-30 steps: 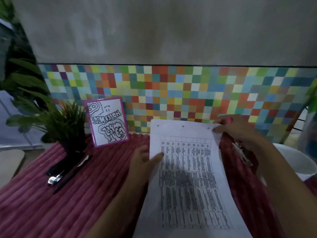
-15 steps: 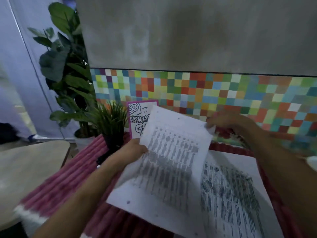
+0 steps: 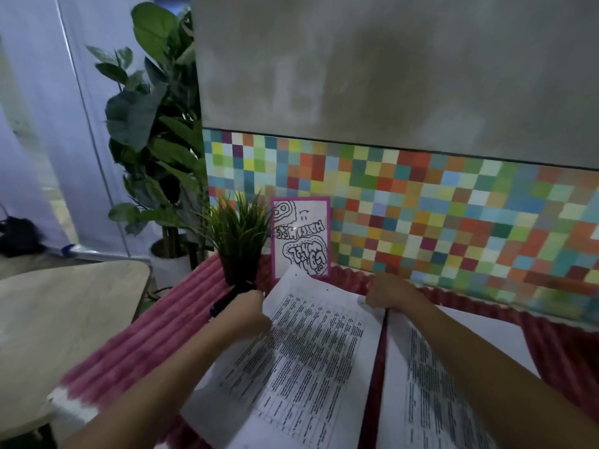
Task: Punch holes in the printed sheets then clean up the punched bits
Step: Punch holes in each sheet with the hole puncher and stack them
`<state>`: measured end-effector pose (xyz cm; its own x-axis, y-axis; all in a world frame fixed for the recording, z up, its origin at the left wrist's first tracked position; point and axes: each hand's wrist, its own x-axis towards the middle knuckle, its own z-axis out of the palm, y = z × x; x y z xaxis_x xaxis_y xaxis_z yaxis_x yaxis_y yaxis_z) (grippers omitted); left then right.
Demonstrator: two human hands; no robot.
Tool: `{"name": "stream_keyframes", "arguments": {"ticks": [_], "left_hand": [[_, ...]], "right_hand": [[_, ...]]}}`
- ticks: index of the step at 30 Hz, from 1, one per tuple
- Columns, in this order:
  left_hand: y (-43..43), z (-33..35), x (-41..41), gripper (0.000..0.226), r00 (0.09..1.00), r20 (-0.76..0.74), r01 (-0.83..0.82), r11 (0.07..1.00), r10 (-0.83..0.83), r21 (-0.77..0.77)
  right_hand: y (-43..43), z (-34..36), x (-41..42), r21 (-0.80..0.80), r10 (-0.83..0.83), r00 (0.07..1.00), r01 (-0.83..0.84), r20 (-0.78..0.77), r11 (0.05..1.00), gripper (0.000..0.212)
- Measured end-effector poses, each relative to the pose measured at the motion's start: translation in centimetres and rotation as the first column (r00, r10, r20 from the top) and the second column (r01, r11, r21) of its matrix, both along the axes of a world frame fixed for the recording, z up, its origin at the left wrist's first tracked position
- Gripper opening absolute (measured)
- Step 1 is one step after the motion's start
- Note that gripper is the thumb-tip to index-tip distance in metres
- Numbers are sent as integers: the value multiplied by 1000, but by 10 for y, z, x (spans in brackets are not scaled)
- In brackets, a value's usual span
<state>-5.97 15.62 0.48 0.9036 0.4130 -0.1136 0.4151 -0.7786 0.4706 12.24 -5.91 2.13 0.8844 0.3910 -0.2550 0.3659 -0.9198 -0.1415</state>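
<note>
A printed sheet [image 3: 301, 358] with a table of text and small holes near its far edge lies on the pink ribbed cloth [image 3: 155, 332]. My left hand [image 3: 246, 314] holds its left edge and my right hand [image 3: 387, 294] pinches its far right corner. To the right lies another printed sheet [image 3: 431, 393], partly under my right forearm. A black tool [image 3: 223, 301] sticks out beyond my left hand, mostly hidden. No punched bits show.
A small potted grass plant [image 3: 238, 241] and a pink-framed doodle card [image 3: 301, 238] stand at the back against the coloured mosaic wall [image 3: 453, 215]. A tall leafy plant [image 3: 152, 124] and a pale wooden table [image 3: 64, 309] are at the left.
The top sheet has moved left off the stack and come down onto the cloth beside the other sheet. Both hands went with it, and the view swung left.
</note>
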Motion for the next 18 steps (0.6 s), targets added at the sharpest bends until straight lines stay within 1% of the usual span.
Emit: {"name": "stream_keyframes", "arguments": {"ticks": [2,4,6,9,11,13,14,15,16,18], "left_hand": [[-1,-2,1,19,1000,11,-21,1000,20,23],[-3,-2,0,16,1000,2,-25,999,25,44],[-5,-2,1,6,1000,-25,-6,996,8,90],[-6,1,0,23,998,-68,15,992,-6,129],[-8,3,0,25,996,-86,-7,988,20,154],[-13,2,-1,17,995,-85,-36,974,56,225],[-17,1,-2,9,995,-74,-49,961,72,273],[-21,1,-3,6,995,-51,-63,947,83,314],[-25,-1,-4,12,996,-27,-74,931,89,359],[-39,3,-4,19,997,37,-77,888,67,454]], "right_hand": [[5,-2,-1,20,-4,999,3,42,1000,42],[9,-2,-3,32,-13,996,10,86,999,32],[11,0,-6,15,-1,990,-1,144,1000,26],[11,-2,-10,-11,29,980,-27,199,1000,27],[10,-6,-12,-7,24,975,-23,221,1000,26],[10,-7,-14,22,31,972,-38,233,999,17],[8,-5,-13,37,40,971,-50,234,998,11],[4,0,-12,53,42,969,-57,243,997,5],[-3,7,-8,84,38,964,-63,264,994,7],[-28,29,2,184,-31,950,-28,311,983,25]]}}
